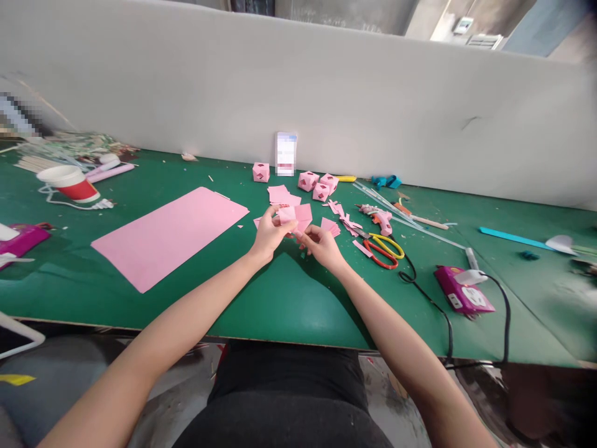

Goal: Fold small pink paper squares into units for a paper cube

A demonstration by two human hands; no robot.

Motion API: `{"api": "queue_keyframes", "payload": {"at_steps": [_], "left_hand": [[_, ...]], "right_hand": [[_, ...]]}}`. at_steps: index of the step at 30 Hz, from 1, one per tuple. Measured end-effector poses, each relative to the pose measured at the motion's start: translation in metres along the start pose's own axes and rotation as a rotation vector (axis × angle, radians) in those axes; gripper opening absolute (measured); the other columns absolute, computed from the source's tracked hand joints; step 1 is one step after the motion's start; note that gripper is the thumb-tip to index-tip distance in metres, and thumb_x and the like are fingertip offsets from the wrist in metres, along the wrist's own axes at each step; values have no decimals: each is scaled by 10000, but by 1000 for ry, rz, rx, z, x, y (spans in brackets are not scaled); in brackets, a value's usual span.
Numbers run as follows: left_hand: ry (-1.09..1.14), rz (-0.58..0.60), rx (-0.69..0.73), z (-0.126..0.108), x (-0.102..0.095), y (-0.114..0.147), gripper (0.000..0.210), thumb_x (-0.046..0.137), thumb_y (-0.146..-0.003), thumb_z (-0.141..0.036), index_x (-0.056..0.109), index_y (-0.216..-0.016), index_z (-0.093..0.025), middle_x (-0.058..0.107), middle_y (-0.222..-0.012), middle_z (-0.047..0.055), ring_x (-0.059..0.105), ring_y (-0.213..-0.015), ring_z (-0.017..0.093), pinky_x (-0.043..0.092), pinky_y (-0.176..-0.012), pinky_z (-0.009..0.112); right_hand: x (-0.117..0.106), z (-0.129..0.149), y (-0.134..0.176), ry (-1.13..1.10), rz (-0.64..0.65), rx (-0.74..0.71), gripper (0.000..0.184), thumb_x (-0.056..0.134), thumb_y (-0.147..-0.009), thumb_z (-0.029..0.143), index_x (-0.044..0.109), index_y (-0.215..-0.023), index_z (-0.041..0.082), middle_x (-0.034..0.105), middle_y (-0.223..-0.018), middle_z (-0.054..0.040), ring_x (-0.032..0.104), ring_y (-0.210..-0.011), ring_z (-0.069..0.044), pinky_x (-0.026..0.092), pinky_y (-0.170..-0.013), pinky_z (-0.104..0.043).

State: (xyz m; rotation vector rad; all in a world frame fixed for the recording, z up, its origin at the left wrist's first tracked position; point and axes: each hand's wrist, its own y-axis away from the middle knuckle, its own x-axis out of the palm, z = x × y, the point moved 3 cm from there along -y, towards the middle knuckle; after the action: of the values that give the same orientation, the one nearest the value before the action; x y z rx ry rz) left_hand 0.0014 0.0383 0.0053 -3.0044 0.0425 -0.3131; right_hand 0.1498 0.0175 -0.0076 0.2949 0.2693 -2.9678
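Note:
Both hands hold a pink folded paper piece [302,216] just above the green table [275,311]. My left hand [270,235] grips its left side, thumb across the front. At the lower edge, my right hand [321,246] pinches the paper between its fingertips. Behind my hands lie pink paper squares [280,195], and pink paper strips [330,226] are close to my right hand. Several pink paper cubes with cut-out openings stand farther back, among them a left cube [261,172] and a middle cube [308,181].
A large pink sheet [170,239] lies left. Scissors [385,250], a pink glue gun [382,219] and a purple power strip [462,290] with black cable are right. A phone [286,154] leans on the back partition [280,81]. A paper cup [69,183] stands far left.

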Motion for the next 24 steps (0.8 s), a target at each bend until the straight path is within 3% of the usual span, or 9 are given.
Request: {"api": "queue_keyframes", "payload": {"at_steps": [3,6,11,17,24], "left_hand": [[-50,-16,23,-1,-1,1,541,775,-637,-239,540,-1121,-181,689,-795,5,646,-640,147,543,-604,279],[-144,83,22,1,2,4,562,767,-655,-202,537,-1168,-194,691,-826,5,662,-664,156,553,-626,290],[-190,221,-10,7,7,7,559,749,-678,-175,542,-1197,-198,691,-848,8,670,-716,155,557,-662,289],[-263,191,48,6,3,5,504,734,-686,-165,573,-1161,-210,672,-850,-10,646,-702,133,526,-673,267],[-273,236,98,7,7,7,573,737,-665,-159,561,-1208,-211,683,-850,8,657,-735,171,502,-672,278]], "right_hand": [[-12,1,-5,-54,-149,-20,598,641,-733,800,639,-864,216,670,-810,-40,657,-702,-183,480,-474,-250],[-28,1,-8,-151,-239,14,596,591,-789,791,698,-893,214,691,-872,-48,643,-702,-165,487,-493,-249],[-42,4,-8,-211,-102,46,516,719,-755,702,759,-888,205,654,-731,-10,558,-578,-111,474,-511,-239],[-43,8,-7,-184,-50,64,501,775,-703,675,755,-877,205,641,-734,9,526,-559,-91,468,-537,-242],[-33,9,-5,-75,-19,29,503,788,-674,667,721,-829,193,677,-757,-11,568,-652,-131,463,-558,-247]]}}
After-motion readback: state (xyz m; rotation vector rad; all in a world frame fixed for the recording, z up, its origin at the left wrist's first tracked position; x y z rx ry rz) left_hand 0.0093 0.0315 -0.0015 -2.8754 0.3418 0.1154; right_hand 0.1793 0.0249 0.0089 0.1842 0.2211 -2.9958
